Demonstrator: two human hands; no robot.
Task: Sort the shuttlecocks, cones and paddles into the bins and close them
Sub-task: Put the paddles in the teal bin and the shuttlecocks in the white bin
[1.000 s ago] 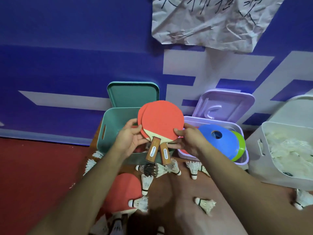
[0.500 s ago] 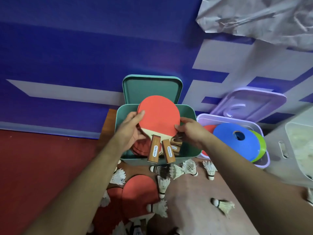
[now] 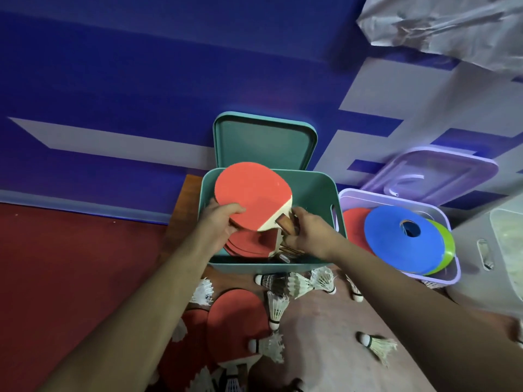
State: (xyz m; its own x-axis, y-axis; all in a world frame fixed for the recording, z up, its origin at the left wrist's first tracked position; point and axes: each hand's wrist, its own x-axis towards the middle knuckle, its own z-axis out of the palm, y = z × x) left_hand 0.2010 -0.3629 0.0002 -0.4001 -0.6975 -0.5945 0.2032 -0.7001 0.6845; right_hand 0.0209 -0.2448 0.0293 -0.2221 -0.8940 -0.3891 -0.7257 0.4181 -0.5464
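Risks first. Could drop the held paddles (image 3: 252,199) badly if let go from here: tilted, far edge up, above the pile of paddles (image 3: 249,246) already in the teal bin (image 3: 311,188), so likely to slide or land on edge instead of flat. Might then stand proud of the rim & block the lid (image 3: 263,140), propped upright at the far side. Could also catch the handles on the near or right wall on the way down, w/ right hand (image 3: 311,236) low inside the bin. Possible forearm knock against shuttlecocks (image 3: 276,308) scattered on the tabletop (image 3: 325,349) just near of the bin; light, easy to send rolling off. Same for the loose paddle (image 3: 235,321) lying near-left among them.

Pose. Left hand (image 3: 218,224) at the blade's near-left edge, thumb on top of the red face, fingers underneath, clamped on the blade. Right hand at the handle end, fingers curled round the handles, clamped too; no. of paddles in the grip hard to tell, prob. two. Both forearms reaching far-ward from the near corners, wrists over the bin's near rim.

Cones (image 3: 396,239) stacked in the purple bin (image 3: 441,280) at right, not touched by either hand; white bin (image 3: 475,267) farther right, partly out of frame.
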